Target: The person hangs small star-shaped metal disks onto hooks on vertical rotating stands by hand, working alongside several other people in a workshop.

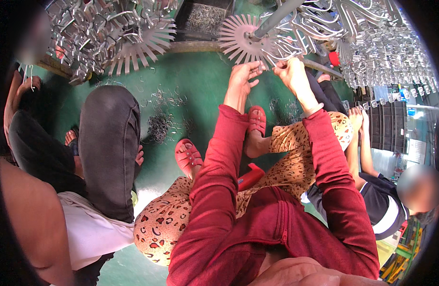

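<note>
My left hand (243,80) is raised in front of a round disc of flat pale metal slats (240,35). Its fingers are half bent and apart, close under the disc's lower slats, and I see nothing held in them. Beside it, my right hand (293,75) is closed, thumb against forefinger, at the disc's lower right edge. Whatever it pinches is too small to make out. Curved silvery metal hooks (319,33) hang thickly just above my right hand. A grey pole (279,18) runs into the disc's centre.
A dark bin (204,18) of small metal hooks stands behind the disc. More hooks (105,33) hang at upper left, and loose ones lie in a heap (160,127) on the green floor. People sit on both sides: a dark trouser leg (110,148) left, a person's hands (358,119) right.
</note>
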Demonstrator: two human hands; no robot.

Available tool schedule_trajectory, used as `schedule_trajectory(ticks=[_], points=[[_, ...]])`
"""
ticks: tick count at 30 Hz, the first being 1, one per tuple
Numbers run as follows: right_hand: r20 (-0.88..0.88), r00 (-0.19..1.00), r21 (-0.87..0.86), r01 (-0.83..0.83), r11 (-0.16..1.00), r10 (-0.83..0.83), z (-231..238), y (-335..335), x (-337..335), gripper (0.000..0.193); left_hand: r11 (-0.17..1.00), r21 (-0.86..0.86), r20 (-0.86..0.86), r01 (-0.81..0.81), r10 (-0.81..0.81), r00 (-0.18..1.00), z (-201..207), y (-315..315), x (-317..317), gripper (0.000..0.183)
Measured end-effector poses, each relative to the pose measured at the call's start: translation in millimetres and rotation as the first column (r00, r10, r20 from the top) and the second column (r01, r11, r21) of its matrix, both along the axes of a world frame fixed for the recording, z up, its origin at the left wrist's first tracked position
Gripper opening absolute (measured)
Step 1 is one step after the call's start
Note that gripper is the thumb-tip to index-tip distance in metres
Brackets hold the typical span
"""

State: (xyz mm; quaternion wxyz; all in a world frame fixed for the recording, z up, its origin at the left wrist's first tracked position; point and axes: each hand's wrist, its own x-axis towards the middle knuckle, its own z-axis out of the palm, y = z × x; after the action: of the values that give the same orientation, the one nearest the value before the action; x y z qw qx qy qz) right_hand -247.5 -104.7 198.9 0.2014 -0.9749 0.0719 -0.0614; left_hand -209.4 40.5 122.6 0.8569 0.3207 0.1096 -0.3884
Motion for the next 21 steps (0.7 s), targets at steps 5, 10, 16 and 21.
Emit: schedule_trajectory(ticks=[5,10,16,21], points=[[0.121,0.991,-0.052,-0.047,0.998,0.053,-7.3,-0.9,0.2,0.019,1.0,-0.013,0.0,-0.012,0.012,1.0,-3.1,-3.1,-0.7,0.01],[0.041,0.999,-0.053,-0.023,0.998,0.025,4.2,7.5,4.1,0.016,0.998,-0.031,-0.007,-0.059,0.059,0.998,-2.4,-2.0,-1.7,0.009],[0.072,0.996,-0.133,-0.051,0.99,0.061,0.5,3.6,1.5,0.019,0.998,-0.018,0.002,-0.068,0.068,0.998,-2.0,-1.0,-1.6,0.01],[0.072,0.997,-0.134,-0.008,0.991,0.018,8.9,20.1,1.9,0.017,0.997,-0.008,-0.019,-0.082,0.082,0.996,-2.5,-1.1,-1.2,0.01]])
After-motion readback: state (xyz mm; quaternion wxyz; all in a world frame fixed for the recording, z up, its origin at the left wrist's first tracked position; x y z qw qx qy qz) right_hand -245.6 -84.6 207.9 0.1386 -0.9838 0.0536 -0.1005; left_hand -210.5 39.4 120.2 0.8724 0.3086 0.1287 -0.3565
